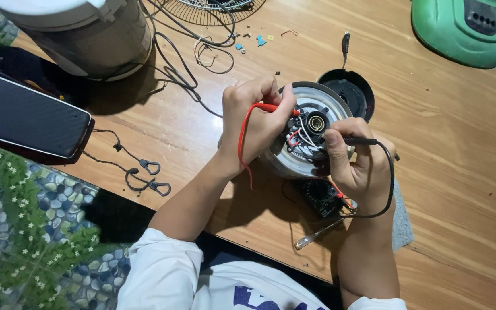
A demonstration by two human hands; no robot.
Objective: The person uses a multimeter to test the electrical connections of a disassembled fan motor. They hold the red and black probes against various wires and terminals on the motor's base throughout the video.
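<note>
An upturned round appliance base (pixel 311 97), grey-rimmed with exposed white and red wires around a central round connector, lies on the wooden table (pixel 449 149). My left hand (pixel 254 123) pinches a red test probe whose tip touches the wiring on the left side. My right hand (pixel 354 163) pinches a black test probe against the wiring on the right. Both leads run down to a small black multimeter (pixel 320 198) lying under my right wrist.
A black round cover (pixel 351 86) sits behind the base. A clear-handled screwdriver (pixel 314 236) lies near the front edge. A grey cylindrical appliance (pixel 87 34), loose black cables, a dark flat case (pixel 24 117), a green appliance (pixel 460 28) and a fan grille (pixel 213 8) surround them.
</note>
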